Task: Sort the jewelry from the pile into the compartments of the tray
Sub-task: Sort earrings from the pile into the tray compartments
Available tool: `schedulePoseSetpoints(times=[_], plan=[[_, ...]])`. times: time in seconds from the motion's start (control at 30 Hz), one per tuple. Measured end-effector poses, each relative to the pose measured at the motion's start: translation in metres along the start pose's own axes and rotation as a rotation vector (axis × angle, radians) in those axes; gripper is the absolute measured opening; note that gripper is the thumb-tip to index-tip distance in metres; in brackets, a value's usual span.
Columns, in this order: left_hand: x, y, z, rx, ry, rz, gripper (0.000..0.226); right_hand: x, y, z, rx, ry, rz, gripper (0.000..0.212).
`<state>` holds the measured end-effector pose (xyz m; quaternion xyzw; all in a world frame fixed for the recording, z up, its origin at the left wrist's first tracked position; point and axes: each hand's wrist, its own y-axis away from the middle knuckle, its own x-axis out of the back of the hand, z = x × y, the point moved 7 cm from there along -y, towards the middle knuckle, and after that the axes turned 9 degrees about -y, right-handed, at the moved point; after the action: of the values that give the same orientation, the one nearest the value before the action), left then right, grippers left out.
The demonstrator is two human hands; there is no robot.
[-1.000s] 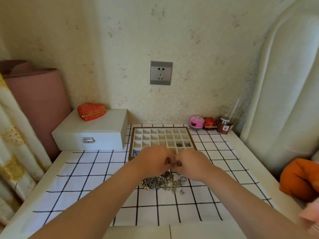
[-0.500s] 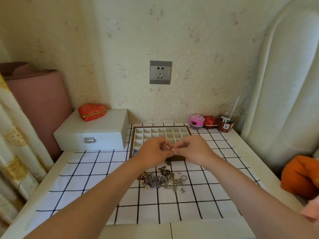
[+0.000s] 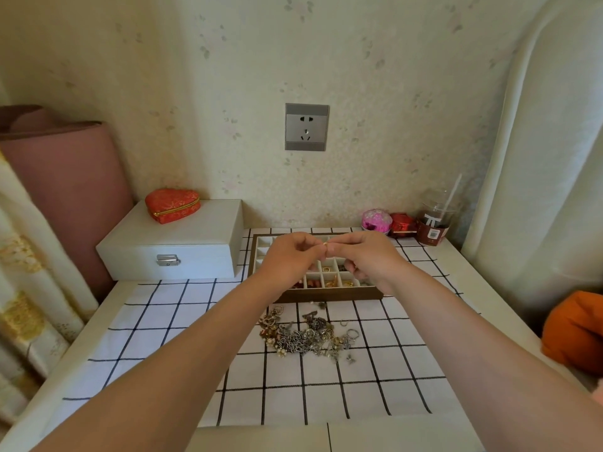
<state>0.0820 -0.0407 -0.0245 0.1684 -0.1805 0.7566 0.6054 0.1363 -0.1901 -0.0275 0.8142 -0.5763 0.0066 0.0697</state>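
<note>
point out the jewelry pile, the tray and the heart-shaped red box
jewelry pile (image 3: 306,337), head view, middle of the chain tangle
tray (image 3: 329,295), head view, its brown near wall
heart-shaped red box (image 3: 172,205), head view, centre of its lid

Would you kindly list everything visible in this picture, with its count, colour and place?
tray: one, brown rim, white compartments, on the cloth behind the pile
pile: one, silver and gold, in front of the tray
gold piece: one, above the tray
cloth: one, white with black grid, on the table
table: one, white
box: one, white, left of the tray
heart case: one, red, on the box
socket: one, grey, on the wall
pot: one, pink, back right
small box: one, red, beside the pot
cup: one, clear, with a straw, back right corner
cushion: one, orange, right edge
left hand, right hand: both pinch the gold piece
</note>
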Motion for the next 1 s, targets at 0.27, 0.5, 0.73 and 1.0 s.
schedulePoseSetpoints(times=[0.27,0.5,0.73,1.0], plan=[[-0.016,-0.019,-0.027,-0.269,-0.805,-0.089,0.032,0.002,-0.036,0.012,0.144,0.663,0.104,0.007],[-0.034,-0.033,-0.034,-0.241,-0.981,-0.242,0.05,0.003,-0.046,0.015,0.13,0.783,0.164,0.015],[-0.038,-0.034,-0.034,-0.237,-0.967,-0.253,0.049,0.004,-0.045,0.016,0.133,0.81,0.158,0.011],[-0.037,-0.037,-0.031,-0.261,-0.97,-0.218,0.053,0.004,-0.037,0.007,0.145,0.869,0.206,0.016]])
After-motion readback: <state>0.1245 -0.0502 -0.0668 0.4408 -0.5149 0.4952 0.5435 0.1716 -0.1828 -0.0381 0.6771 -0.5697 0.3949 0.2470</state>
